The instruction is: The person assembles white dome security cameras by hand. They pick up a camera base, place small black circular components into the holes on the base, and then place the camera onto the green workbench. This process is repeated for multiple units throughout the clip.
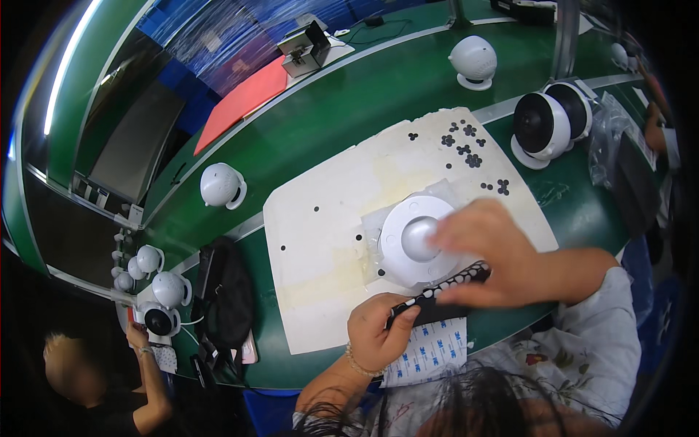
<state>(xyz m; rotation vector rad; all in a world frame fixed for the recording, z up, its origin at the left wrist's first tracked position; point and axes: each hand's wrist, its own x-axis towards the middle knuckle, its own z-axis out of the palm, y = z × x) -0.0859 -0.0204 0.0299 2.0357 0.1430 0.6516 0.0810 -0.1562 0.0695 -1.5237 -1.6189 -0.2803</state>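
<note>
Co-worker's hand (137, 336): far lower left of the frame, near a white device with a black face (159, 320).
White round device (219, 185): left of centre, on the green worktop (266, 328).
Black bag (231, 302): lower left, on the worktop.
White board (320, 255): centre, worn at its upper edge, lying on the worktop.
Left hand (376, 331): lower centre; thumb and fingers closed on the left end of the black sheet.
Printed backing paper (437, 353): lower centre, below the black sheet.
Black sheet (440, 309): just right of lower centre, tilted, white round spots along its upper edge.
White round base (416, 239): right of centre, domed in the middle, on a translucent sheet (371, 269) over the board.
Right hand (499, 255): right of centre, partly open; blurred fingers over the base, thumb over the black sheet. Cannot tell whether it grips anything.
Black dots (473, 160): upper right of the board, mostly clustered.
</note>
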